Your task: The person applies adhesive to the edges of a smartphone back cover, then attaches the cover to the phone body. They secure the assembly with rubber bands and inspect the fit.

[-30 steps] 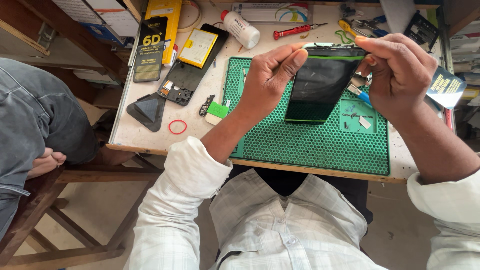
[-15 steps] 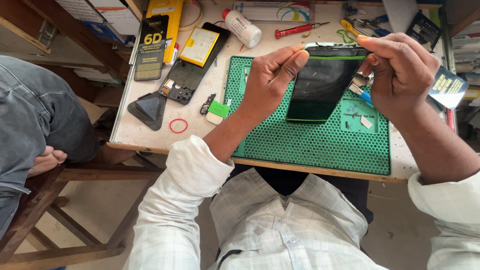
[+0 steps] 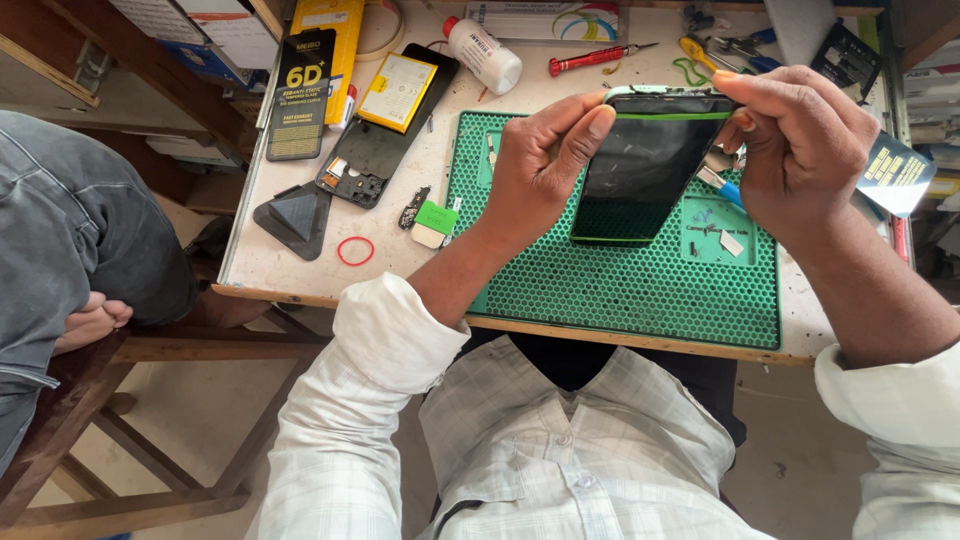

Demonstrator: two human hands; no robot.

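Phone screen panel (image 3: 640, 165), dark glass with a green edge strip, held tilted above the green work mat (image 3: 620, 280) at frame centre. Left hand (image 3: 545, 160) clamped on its left top corner, right hand (image 3: 800, 150) clamped on the right top edge. Best to keep pressure on the frame edges, not the glass, and keep it over the mat. Upper left: tall black screen-protector package (image 3: 300, 95) with yellow lettering, next to a yellow box (image 3: 335, 40). White bottle (image 3: 485, 55) lies top centre. Opened phone body (image 3: 385, 125) with a yellow battery label sits left of the mat.
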